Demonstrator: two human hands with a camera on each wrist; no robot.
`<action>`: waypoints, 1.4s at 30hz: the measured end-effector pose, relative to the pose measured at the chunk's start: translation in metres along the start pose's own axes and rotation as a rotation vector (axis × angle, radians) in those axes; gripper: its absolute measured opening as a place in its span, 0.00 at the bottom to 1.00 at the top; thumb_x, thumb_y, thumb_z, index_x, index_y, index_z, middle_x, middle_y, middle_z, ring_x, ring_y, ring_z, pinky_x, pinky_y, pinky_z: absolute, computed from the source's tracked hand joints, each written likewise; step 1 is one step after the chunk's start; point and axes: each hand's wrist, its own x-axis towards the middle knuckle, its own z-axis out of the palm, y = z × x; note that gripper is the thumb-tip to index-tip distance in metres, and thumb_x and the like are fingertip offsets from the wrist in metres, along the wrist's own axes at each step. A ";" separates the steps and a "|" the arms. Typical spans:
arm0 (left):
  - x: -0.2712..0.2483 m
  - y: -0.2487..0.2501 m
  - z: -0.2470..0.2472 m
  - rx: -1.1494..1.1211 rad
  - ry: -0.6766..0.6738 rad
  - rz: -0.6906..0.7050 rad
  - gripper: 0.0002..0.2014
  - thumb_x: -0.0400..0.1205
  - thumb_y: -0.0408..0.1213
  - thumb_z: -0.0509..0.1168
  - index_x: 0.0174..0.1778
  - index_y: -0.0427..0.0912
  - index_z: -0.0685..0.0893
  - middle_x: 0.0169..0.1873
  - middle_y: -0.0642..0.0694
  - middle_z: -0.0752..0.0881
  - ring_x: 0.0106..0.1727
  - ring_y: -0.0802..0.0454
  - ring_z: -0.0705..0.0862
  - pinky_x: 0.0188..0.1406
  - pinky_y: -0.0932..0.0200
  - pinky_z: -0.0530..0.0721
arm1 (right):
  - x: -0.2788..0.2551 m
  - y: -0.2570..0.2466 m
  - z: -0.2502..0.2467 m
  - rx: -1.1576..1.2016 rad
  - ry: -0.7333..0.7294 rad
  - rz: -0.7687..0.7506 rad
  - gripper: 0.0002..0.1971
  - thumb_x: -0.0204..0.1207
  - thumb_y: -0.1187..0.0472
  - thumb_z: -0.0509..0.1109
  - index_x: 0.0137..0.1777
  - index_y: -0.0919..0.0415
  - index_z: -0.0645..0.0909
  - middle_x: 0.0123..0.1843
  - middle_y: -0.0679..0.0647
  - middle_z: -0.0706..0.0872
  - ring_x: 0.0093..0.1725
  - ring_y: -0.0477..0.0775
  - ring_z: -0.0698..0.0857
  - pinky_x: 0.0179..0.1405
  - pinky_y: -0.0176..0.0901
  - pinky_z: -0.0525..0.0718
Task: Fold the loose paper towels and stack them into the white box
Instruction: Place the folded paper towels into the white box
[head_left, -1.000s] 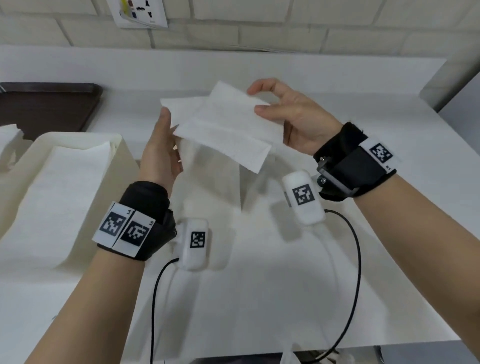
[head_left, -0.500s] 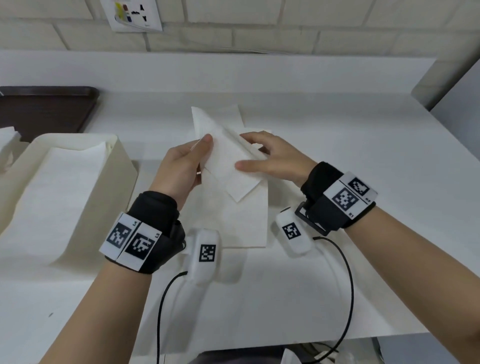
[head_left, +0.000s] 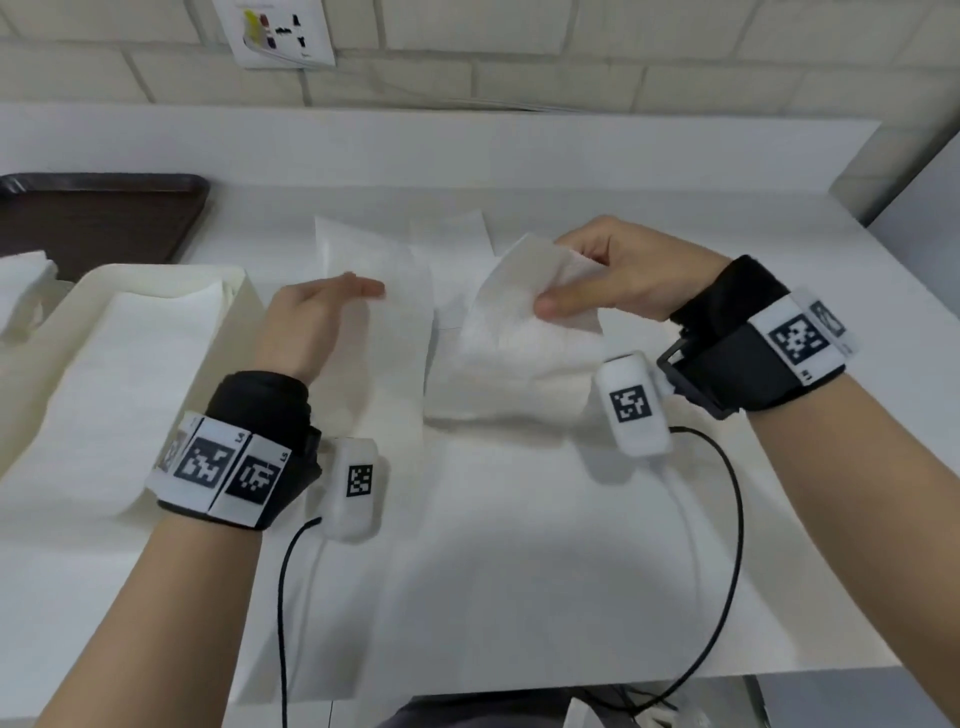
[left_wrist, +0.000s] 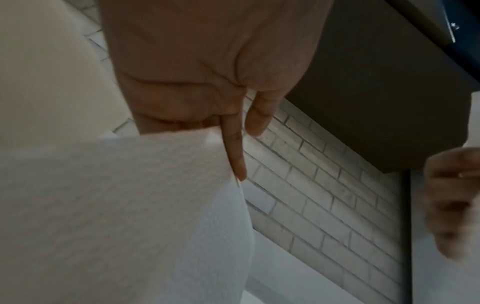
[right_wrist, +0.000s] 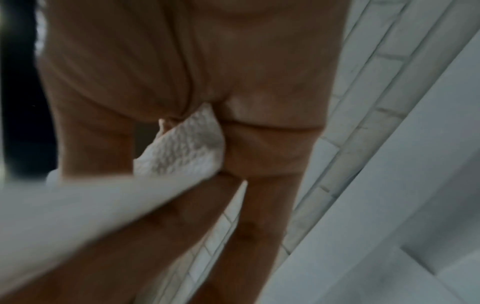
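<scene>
Half a second ago both hands met over one folded paper towel at the middle of the table; now they have drawn apart. The right hand (head_left: 618, 273) has swung out to the right and lifted a paper towel (head_left: 524, 322), which hangs crumpled from its thumb and curled fingers, its low edge near or on the tabletop. The left hand (head_left: 311, 322) has slid left, its fingers straight and lying flat on a second paper towel (head_left: 384, 364) spread on the table; the left wrist view shows a sheet's edge against those fingers (left_wrist: 235, 152).

The white table (head_left: 519, 571) fills the scene and runs to a raised white ledge, with a pale brick wall (head_left: 623, 57) behind and a printed notice (head_left: 278, 28) stuck on it. At the left stands the white box (head_left: 236, 312), open, with flat towels lying inside. Far left sits a dark brown tray (head_left: 104, 218). More loose sheets (head_left: 452, 244) lie flat beyond the hands. Black cables (head_left: 727, 545) trail from the wrist cameras toward the near edge.
</scene>
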 end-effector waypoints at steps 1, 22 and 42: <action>0.000 0.002 0.000 -0.001 -0.031 0.015 0.17 0.84 0.48 0.54 0.43 0.55 0.89 0.57 0.52 0.84 0.67 0.50 0.78 0.75 0.48 0.68 | 0.002 -0.004 0.003 -0.026 -0.025 0.015 0.06 0.65 0.66 0.76 0.35 0.53 0.89 0.34 0.43 0.89 0.35 0.38 0.86 0.38 0.27 0.82; -0.001 -0.034 -0.003 -0.021 0.189 -0.072 0.15 0.82 0.31 0.60 0.64 0.45 0.73 0.48 0.48 0.83 0.48 0.48 0.82 0.52 0.53 0.81 | 0.140 0.077 -0.010 -0.698 0.357 0.611 0.39 0.75 0.45 0.69 0.78 0.65 0.58 0.75 0.60 0.71 0.71 0.61 0.73 0.64 0.47 0.73; -0.006 -0.047 -0.010 0.001 0.113 -0.173 0.22 0.80 0.24 0.57 0.70 0.43 0.67 0.55 0.41 0.82 0.54 0.43 0.82 0.58 0.49 0.79 | 0.154 0.070 -0.002 -0.649 0.425 0.714 0.20 0.79 0.63 0.65 0.69 0.71 0.73 0.70 0.62 0.79 0.68 0.60 0.79 0.65 0.46 0.76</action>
